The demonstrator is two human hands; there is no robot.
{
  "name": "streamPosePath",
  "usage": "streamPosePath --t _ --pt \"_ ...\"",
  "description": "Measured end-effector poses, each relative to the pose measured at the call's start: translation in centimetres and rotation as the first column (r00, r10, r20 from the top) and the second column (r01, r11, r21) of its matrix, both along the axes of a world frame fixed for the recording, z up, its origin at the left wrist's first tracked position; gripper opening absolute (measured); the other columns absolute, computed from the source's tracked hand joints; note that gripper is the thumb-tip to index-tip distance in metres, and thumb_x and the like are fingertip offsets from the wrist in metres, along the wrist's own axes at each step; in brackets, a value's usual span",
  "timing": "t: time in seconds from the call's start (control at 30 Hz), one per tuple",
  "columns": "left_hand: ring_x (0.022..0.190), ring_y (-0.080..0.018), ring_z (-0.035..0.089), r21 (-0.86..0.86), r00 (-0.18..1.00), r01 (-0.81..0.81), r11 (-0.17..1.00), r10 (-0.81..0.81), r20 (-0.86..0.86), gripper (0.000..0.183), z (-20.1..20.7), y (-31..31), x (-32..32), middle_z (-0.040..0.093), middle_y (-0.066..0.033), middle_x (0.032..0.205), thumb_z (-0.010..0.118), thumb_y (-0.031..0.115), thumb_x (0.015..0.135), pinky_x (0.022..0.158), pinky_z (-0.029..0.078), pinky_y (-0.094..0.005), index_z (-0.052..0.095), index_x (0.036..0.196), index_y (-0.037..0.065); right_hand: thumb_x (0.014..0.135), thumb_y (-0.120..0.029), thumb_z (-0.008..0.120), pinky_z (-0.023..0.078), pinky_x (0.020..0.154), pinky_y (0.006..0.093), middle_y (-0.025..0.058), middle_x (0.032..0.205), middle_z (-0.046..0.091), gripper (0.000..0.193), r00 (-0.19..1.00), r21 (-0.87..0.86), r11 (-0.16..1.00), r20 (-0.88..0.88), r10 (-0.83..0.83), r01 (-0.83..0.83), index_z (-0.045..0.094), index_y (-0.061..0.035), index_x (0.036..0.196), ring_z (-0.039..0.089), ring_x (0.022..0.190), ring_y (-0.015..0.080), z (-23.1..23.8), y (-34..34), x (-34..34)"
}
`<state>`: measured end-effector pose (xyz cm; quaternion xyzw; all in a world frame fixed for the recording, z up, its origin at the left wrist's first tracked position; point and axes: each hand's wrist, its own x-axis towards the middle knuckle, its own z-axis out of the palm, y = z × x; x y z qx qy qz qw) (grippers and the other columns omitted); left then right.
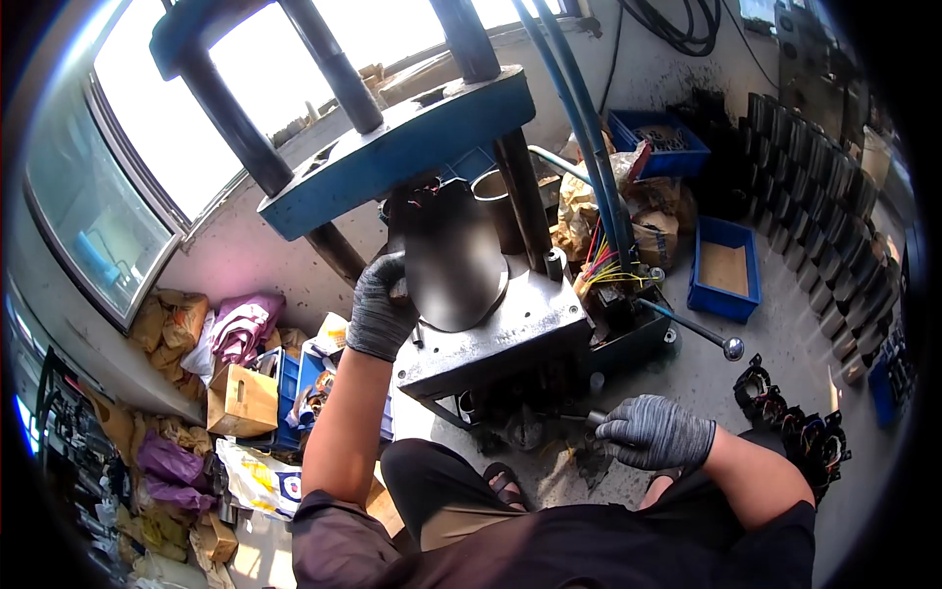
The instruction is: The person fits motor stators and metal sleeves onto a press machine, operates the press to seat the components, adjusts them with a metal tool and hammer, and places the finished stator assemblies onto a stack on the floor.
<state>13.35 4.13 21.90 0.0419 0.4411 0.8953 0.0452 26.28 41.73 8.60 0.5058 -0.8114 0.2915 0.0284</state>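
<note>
A: While the left hand (378, 306) is up at the press (491, 324), what does it hold?

B: A dark metal dome (454, 257), standing on the grey press bed under the blue crosshead (397, 147). The gloved fingers are clamped on its left flank, low down near the flared rim.

A: And the right hand (655, 432)?

B: Low, off the front right corner of the bed, fingers curled shut on a short handle (594, 418). What the handle belongs to I cannot tell.

A: How will the dome handle?

B: My judgement: stiff sheet metal, fairly heavy, smooth and likely slippery. The rim is the safest hold; the edges may be sharp, so the gloves are warranted.

A: Surroundings?

B: A lever (692, 329) with a ball end projects from the bed's right edge. Blue crates (724, 270) and dark rings (795, 422) lie on the floor to the right; bags and a carton (240, 401) to the left.
</note>
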Motion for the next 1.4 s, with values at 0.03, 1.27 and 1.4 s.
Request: streamPosePath --t 0.03,1.27,1.4 --pt "0.065 -0.0109 0.061 -0.015 0.999 -0.018 1.0 0.017 -0.041 0.018 0.0 0.1 0.0 0.063 -0.0041 0.074 0.061 0.014 0.096 0.061 0.052 -0.0271 0.063 0.099 -0.004 0.091 -0.027 0.065 0.054 0.074 0.0471 0.0143 0.089 0.067 0.026 1.0 0.01 1.0 0.001 -0.003 0.003 0.069 -0.0072 0.107 0.066 0.084 0.0359 -0.2 0.1 -0.1" --pt "0.068 -0.0167 0.068 0.078 0.998 0.008 0.997 -0.013 0.06 0.01 -2.8 -3.1 -5.2 0.071 -0.0111 0.09 0.065 0.011 0.094 0.057 0.055 -0.0293 0.065 0.099 0.002 0.083 -0.014 0.072 0.055 0.082 0.0475 0.0166 0.102 0.07 0.029 0.993 0.115 0.993 0.115 -0.003 -0.01 0.068 -0.0041 0.111 0.067 0.092 0.0388 -0.1 -0.5 -0.5" --pt "0.067 -0.0146 0.065 0.008 0.998 -0.033 0.999 0.032 0.059 0.008 -2.7 -3.6 -5.7 0.069 -0.006 0.085 0.07 0.011 0.091 0.058 0.052 -0.0246 0.067 0.097 0.006 0.084 -0.014 0.072 0.055 0.082 0.0475 0.017 0.1 0.07 0.029 0.993 0.114 0.993 0.114 -0.012 -0.001 0.068 -0.0035 0.11 0.067 0.092 0.0392 -0.1 -0.5 -0.4"
